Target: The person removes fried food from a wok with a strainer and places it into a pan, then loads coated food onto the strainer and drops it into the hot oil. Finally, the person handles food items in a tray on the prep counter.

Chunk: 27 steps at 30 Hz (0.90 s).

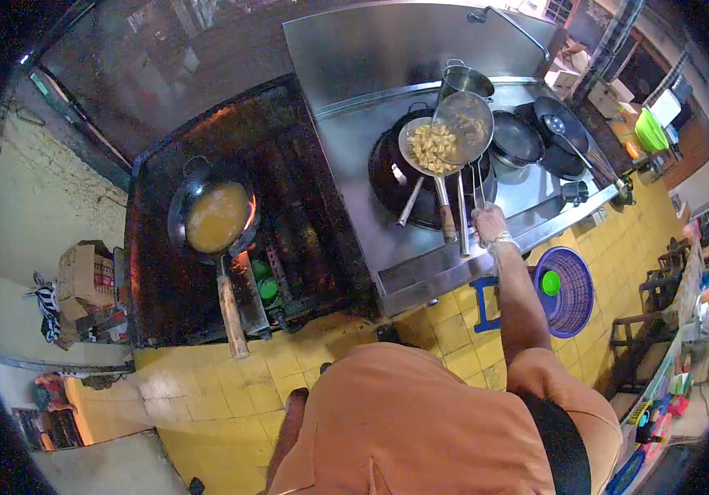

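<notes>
My right hand [490,224] is closed around the thin metal handle of a round strainer [471,115]. The strainer is tilted over the steel counter, with some food bits clinging to it. Right beside it, a wooden-handled round skimmer [446,206] holds a heap of browned, cut food pieces [431,148]. Both sit above a large dark wok [387,186]. A straight metal handle [463,219] lies between the wooden handle and my hand. Along the left side of my shirt a strip of bare skin shows, but no left hand can be made out.
At left, a wok [174,223] of brownish liquid [218,216] sits over flames, its wooden handle [230,318] jutting toward me. Dark pans [518,136], a steel pot [466,80] and a ladle [555,124] stand farther right. A purple basket [579,318] is on the yellow tiled floor.
</notes>
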Available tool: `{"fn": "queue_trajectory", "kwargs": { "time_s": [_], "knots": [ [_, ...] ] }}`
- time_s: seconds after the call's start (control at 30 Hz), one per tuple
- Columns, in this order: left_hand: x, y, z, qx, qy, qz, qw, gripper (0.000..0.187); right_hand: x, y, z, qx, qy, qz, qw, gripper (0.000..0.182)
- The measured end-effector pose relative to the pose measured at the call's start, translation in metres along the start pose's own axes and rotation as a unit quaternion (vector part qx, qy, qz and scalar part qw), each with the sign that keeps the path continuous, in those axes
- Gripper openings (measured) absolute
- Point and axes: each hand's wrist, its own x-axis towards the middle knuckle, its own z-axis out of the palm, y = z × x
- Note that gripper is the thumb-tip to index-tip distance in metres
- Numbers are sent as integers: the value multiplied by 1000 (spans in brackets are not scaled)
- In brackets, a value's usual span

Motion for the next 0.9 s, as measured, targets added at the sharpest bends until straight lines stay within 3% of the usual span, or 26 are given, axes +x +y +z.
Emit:
{"fn": "queue_trajectory", "kwargs": {
  "time_s": [0.07, 0.1, 0.17, 0.2, 0.3, 0.37, 0.47, 0.5, 0.57, 0.6, 0.67, 0.73, 0.8, 0.83, 0.87, 0.9],
  "knots": [
    [-3, -8, 20, -43, 21, -3, 999, 23, 45, 48, 4, -128, 11, -184, 975, 18],
    [-5, -15, 30, -45, 22, -5, 999, 23, 60, 64, 4, -129, 9, -185, 974, 18],
    [-11, -29, 41, 109, -50, 87, 989, 27, 72, 77, 5, -173, 31, -282, 943, 18],
    [-18, -32, 46, 109, -50, 86, 989, 27, 72, 76, 6, -187, 38, -314, 930, 18],
    [-28, -28, 45, 78, -23, 72, 994, 30, 62, 59, 4, -147, 21, -257, 955, 17],
    [-34, -31, 47, 66, -112, 0, 992, 32, 63, 54, 5, -140, 36, -221, 964, 16],
    [-33, -35, 47, 76, -115, 62, 989, 33, 66, 53, 1, -146, 76, -169, 972, 15],
    [-30, -33, 48, 76, -114, 62, 989, 33, 66, 53, -2, -259, 58, -282, 922, 16],
    [-19, -30, 49, 41, -105, 12, 994, 29, 72, 56, -3, -366, 38, -387, 846, 17],
    [-19, -31, 46, 41, -102, 15, 994, 29, 76, 58, 2, -256, 53, -331, 907, 18],
    [-13, -28, 42, 33, -97, 13, 995, 28, 77, 55, 1, -141, 70, -269, 950, 20],
    [-8, -26, 38, 25, -86, 18, 996, 27, 38, 9, -5, -175, 22, -90, 980, 22],
    [-4, -22, 34, 13, -72, 27, 997, 27, 66, 40, -5, -125, 18, -105, 987, 19],
    [-1, -20, 32, 6, -63, 33, 997, 26, 71, 44, -7, -297, 30, -234, 925, 16],
    [1, -18, 29, -3, -54, 38, 998, 26, 78, 54, -10, -456, 42, -350, 817, 13],
    [3, -15, 27, -14, -44, 46, 998, 26, 85, 64, -13, -454, 92, -439, 770, 8]
  ]
}}
